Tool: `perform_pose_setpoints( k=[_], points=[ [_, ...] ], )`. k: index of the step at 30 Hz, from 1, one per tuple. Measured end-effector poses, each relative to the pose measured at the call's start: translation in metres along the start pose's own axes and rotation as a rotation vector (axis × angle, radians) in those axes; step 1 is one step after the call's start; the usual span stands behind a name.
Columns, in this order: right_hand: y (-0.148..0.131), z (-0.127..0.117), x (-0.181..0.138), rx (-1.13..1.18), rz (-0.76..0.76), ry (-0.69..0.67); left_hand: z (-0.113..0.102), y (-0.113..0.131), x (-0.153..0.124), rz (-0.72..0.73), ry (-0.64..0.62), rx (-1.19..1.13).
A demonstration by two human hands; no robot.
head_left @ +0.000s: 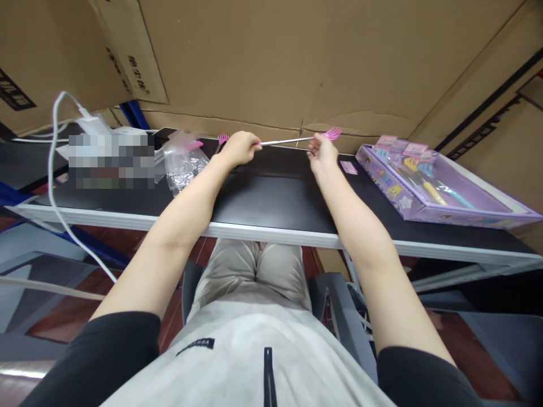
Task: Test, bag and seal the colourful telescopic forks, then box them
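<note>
Head view, the only one I have: both arms are stretched out over the black table (271, 198), and between the hands runs a thin metal telescopic back scratcher (288, 139) with a pink claw head. It hangs level, just above the far side of the table, close to the cardboard wall (297, 62).

My left hand (240, 148) is curled into a fist around the pink handle end, fingers pressed tight together over it. My right hand (322, 152) pinches the rod just below the pink claw (332, 133); thumb and forefinger look closed on the shaft, the other fingers loose.

As I judge it, I'm drawing the rod out or pushing it in along its length. To do that well I'd keep both hands in one straight line, pull along the axis and not sideways, since thin sections like these would bend or jam if twisted. Holding the shaft, not the claw's tines, seems the safer grip.

Left of my left hand lies a clear plastic bag (183, 164), with another pink claw (223, 138) peeking out just behind the fist. To the right, well apart, sits a purple toy box (428, 195), a small pink card (348, 167) between it and my right hand. A white cable (55, 169) droops off the left edge.
</note>
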State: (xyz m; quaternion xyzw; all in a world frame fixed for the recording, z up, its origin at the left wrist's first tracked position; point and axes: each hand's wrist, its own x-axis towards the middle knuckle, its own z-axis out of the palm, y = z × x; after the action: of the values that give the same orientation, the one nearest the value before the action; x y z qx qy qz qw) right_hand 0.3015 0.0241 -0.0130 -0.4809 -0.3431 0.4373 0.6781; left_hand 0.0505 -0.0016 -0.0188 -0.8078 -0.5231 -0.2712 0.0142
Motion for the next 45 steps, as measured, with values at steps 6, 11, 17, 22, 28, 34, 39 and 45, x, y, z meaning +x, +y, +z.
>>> perform_pose_setpoints(
  k=[6,11,17,22,28,34,39,45],
  points=[
    [0.014,0.031,-0.053,-0.064,0.046,-0.127,0.013,0.028,-0.001,0.086,-0.004,0.012],
    [0.011,0.028,-0.051,-0.091,0.045,-0.143,0.010,0.022,0.000,0.068,0.016,-0.006],
    [0.020,0.031,-0.043,-0.067,0.047,-0.132,0.009,0.020,0.001,0.032,0.015,-0.006],
    [0.016,0.033,-0.043,-0.025,0.017,-0.126,0.006,0.018,0.005,0.016,0.031,-0.017],
    [0.013,0.037,-0.037,0.054,-0.005,-0.121,0.002,0.014,0.010,0.057,0.061,-0.035],
    [0.011,0.037,-0.020,0.157,-0.020,-0.085,0.001,0.004,0.014,0.092,0.119,-0.051],
    [-0.008,0.023,-0.001,0.193,-0.015,0.028,-0.005,-0.016,0.017,0.082,0.157,-0.048],
    [-0.034,0.002,0.014,0.168,-0.023,0.207,-0.018,-0.047,0.015,0.025,0.217,-0.040]
  ],
)
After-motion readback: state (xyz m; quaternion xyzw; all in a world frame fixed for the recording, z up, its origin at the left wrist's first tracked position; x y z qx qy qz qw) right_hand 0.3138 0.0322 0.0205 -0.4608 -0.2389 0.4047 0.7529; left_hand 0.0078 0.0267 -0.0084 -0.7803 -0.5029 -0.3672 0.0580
